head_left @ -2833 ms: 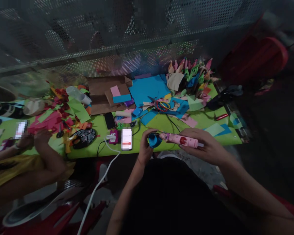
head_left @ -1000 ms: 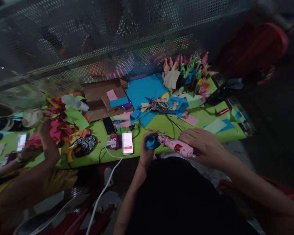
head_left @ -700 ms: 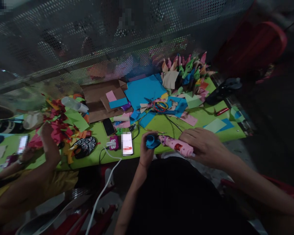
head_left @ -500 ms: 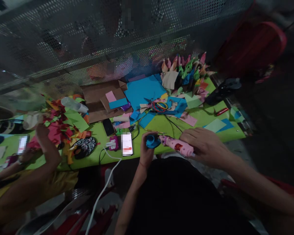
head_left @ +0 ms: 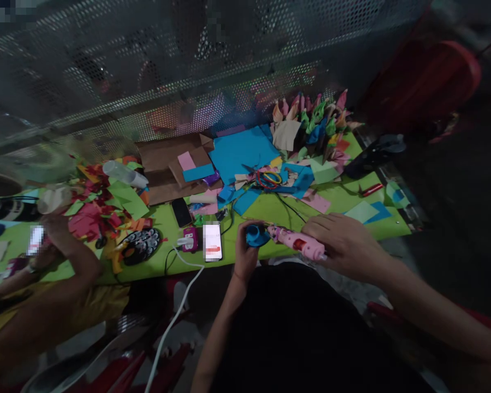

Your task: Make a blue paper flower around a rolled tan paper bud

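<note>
My left hand (head_left: 245, 255) is closed around a blue curled paper piece (head_left: 257, 236), near the table's front edge. My right hand (head_left: 339, 240) grips a pink hot glue gun (head_left: 297, 243) from its right side. The gun's tip points left and reaches the right edge of the blue paper piece; I cannot tell whether they touch. Beyond my hands, red and yellow scissors (head_left: 270, 179) lie among cut paper. A phone with a lit screen (head_left: 212, 241) lies on the table to the left of my left hand.
On the green table (head_left: 265, 210), blue paper sheets (head_left: 243, 150) and brown cardboard (head_left: 157, 164) lie at the back. Folded paper flowers (head_left: 317, 117) stand at the back right. A purple socket block (head_left: 189, 240) carries a white cable (head_left: 167, 319). A co-worker's arm (head_left: 79, 259) is at left.
My hands keep nearly the same pose on the blue paper piece and the glue gun. At the left, the co-worker's hand has moved slightly left and down. The view shifts slightly.
</note>
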The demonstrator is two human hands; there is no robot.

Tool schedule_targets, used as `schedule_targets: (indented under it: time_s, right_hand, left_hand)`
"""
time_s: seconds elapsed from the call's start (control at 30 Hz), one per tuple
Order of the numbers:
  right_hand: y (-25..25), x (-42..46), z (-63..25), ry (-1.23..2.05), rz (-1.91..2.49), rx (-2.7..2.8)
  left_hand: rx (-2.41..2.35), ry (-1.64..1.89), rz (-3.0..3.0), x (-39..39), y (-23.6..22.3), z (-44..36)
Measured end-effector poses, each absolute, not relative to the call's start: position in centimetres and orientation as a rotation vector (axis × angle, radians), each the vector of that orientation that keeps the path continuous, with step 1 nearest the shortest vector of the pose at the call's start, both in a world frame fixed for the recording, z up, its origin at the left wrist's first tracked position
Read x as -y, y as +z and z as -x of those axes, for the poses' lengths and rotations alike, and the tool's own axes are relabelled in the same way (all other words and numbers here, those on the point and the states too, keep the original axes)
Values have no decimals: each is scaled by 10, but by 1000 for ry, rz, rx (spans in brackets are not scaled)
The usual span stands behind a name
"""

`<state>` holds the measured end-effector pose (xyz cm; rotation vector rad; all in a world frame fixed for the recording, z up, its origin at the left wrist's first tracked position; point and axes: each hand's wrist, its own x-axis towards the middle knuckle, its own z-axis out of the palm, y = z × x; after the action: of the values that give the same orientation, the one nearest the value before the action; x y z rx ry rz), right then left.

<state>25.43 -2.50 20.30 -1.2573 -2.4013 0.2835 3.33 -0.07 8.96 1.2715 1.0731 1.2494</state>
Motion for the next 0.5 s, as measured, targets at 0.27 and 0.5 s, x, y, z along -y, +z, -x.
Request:
schedule_targets:
  time_s: [0.27,0.5]
  right_hand:
    - [204,20,-250,279,1254,2415]
    - [207,18,-256,321,1251,2360]
  left_hand:
    - [-1048,1272,-1245,1,89,-34]
    - [-1037,1332,-1153,-3,83,-32]
